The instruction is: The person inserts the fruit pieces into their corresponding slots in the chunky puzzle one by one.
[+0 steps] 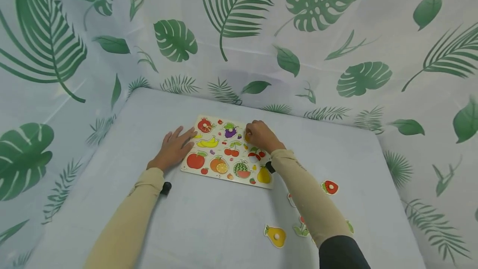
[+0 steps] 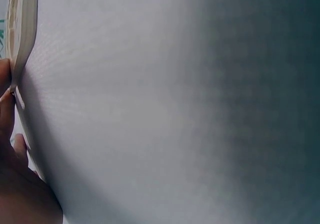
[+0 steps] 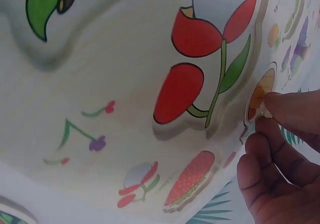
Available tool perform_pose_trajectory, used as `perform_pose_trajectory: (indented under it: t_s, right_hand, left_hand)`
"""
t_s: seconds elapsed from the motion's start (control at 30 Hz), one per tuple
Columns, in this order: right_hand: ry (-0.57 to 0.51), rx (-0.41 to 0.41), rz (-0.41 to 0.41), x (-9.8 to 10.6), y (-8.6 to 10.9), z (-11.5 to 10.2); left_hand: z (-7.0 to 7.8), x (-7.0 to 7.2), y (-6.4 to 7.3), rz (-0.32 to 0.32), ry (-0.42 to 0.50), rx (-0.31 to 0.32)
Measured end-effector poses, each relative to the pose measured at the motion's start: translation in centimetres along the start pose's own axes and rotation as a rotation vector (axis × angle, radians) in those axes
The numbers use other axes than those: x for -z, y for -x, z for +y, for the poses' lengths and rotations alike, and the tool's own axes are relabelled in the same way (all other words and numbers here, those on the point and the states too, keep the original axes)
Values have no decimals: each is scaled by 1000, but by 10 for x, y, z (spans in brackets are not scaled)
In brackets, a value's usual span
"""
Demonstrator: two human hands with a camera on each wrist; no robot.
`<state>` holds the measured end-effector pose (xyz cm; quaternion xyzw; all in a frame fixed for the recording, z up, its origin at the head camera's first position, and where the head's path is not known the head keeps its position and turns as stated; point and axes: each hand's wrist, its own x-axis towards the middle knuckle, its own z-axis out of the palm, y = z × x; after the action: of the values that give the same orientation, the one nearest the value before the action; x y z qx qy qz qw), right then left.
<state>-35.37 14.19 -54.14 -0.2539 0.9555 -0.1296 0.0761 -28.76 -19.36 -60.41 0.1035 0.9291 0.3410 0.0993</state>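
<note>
A fruit puzzle board (image 1: 216,174) lies on the white-covered table, with banana, apple, orange, watermelon and grape pictures on it. My left hand (image 1: 173,148) rests at its left edge with fingers spread. The left wrist view shows part of that hand (image 2: 25,184) against the board's pale edge (image 2: 27,23). Over the upper right of the board, my right hand (image 1: 263,136) pinches an orange-brown puzzle piece (image 3: 258,96) between thumb and index finger; its exact fruit is partly hidden. Nearby on the board is a red cherry picture (image 3: 179,93).
Loose pieces lie to the right of the board: a yellow pear piece (image 1: 278,238), a strawberry piece (image 1: 330,187) and several others partly covered by my right forearm (image 1: 310,198). Leaf-printed white cloth (image 1: 239,69) hangs behind the table.
</note>
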Motion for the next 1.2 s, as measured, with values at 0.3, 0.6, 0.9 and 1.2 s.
perform_pose_trajectory:
  t_s: [0.3, 0.6, 0.9, 1.2]
  right_hand:
    - [-16, -45, -13, -5, 0, 2]
    - [-55, -74, 5, -6, 3, 0]
    - [-52, -42, -8, 2, 9, 2]
    - [-85, -26, 45, 9, 26, 8]
  left_hand:
    - [3, 0, 2, -6, -2, 8]
    - [6, 2, 2, -7, -18, 11]
    - [3, -1, 0, -16, -22, 18]
    - [5, 5, 3, -27, -3, 5]
